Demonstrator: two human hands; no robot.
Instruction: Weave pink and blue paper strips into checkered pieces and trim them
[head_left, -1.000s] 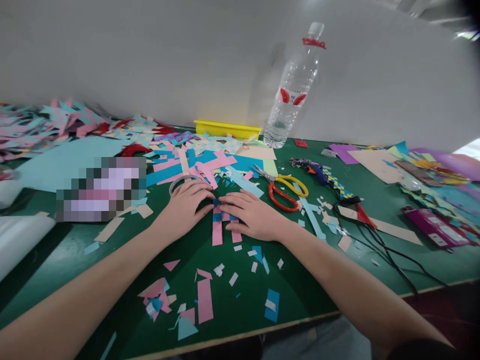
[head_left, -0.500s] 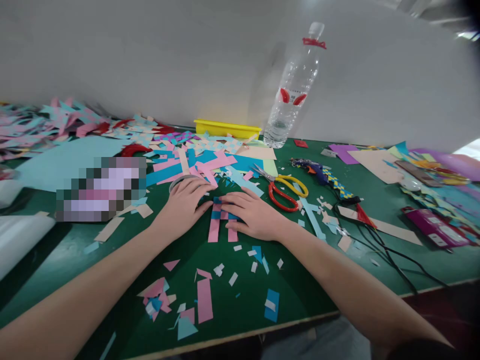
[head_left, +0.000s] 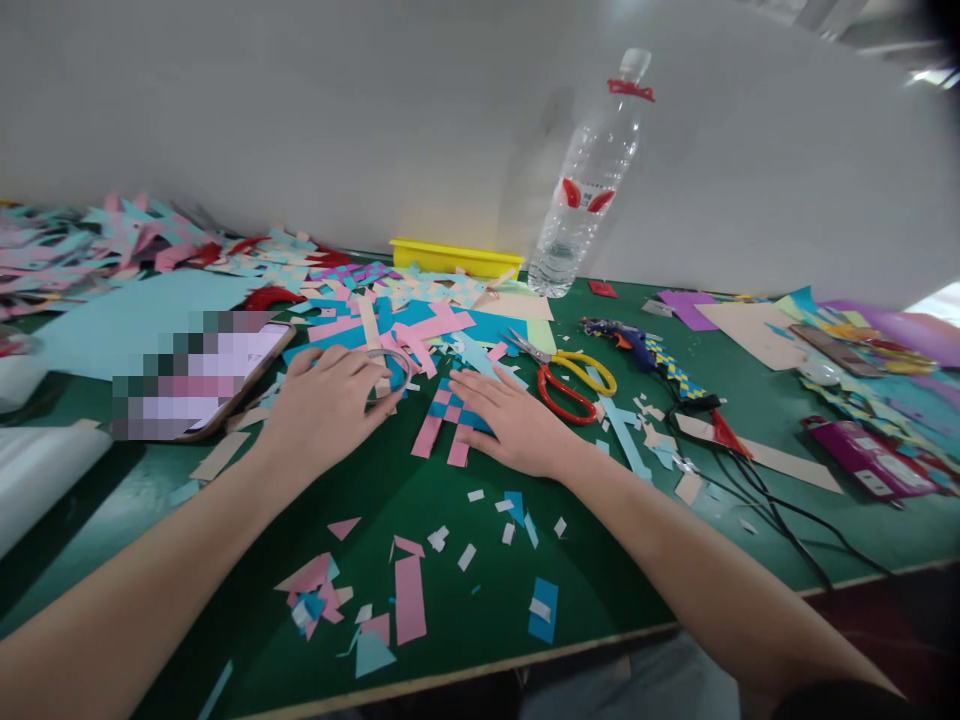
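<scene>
My left hand [head_left: 330, 395] has its fingers curled about the near left side of a clear ring [head_left: 409, 368] that looks like a roll of tape. Part of the ring is hidden under those fingers. My right hand [head_left: 517, 420] lies flat, fingers stretched out, over a small woven piece of pink and blue paper strips [head_left: 444, 412], pressing it to the table. Pink strip ends stick out toward me; the right part of the weave is covered. Just right of this hand lie scissors [head_left: 566, 385] with red and yellow handles, blades apart.
Paper scraps [head_left: 409, 600] dot the green table [head_left: 600, 560]. A phone [head_left: 247, 375] lies left, a plastic bottle [head_left: 574, 210] stands behind, and a glue gun [head_left: 634, 345] with a black cable is at right. Cut strips [head_left: 427, 325] and a yellow tray [head_left: 457, 258] lie farther back.
My left hand has moved left, off the woven piece, to the tape ring. The woven piece has tilted slightly, its strip ends shifting up and left. My right hand stays on it.
</scene>
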